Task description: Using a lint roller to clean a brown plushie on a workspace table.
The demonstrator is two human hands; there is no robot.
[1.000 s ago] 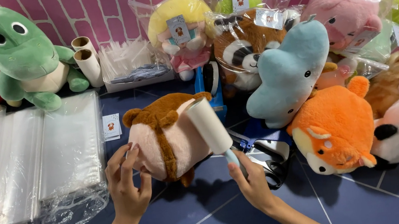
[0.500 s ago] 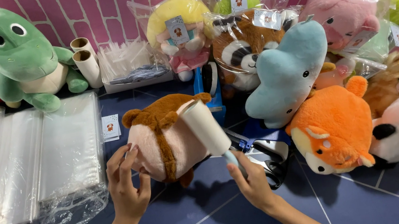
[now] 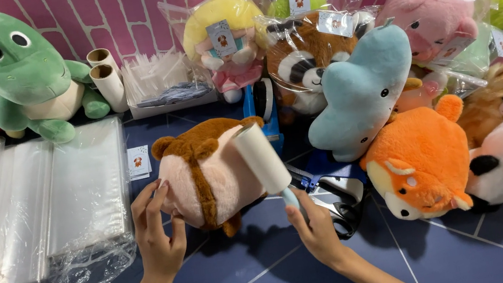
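A brown and cream plush toy point(image 3: 206, 172) lies on the dark blue tiled floor in front of me. My left hand point(image 3: 157, 234) grips its left side, fingers pressed into the fur. My right hand point(image 3: 315, 225) holds the light blue handle of a lint roller point(image 3: 262, 158), whose white roll rests against the right side of the toy.
Stacks of clear plastic bags point(image 3: 33, 209) lie at the left. A green dinosaur plush point(image 3: 31, 68) and two cardboard tubes point(image 3: 107, 80) stand at the back. Several plush toys, a blue one point(image 3: 358, 94) and an orange one point(image 3: 422, 158), crowd the right. A tape dispenser point(image 3: 266, 105) stands behind.
The lint roller has shifted slightly along the side of the brown toy. Both hands stay in nearly the same place.
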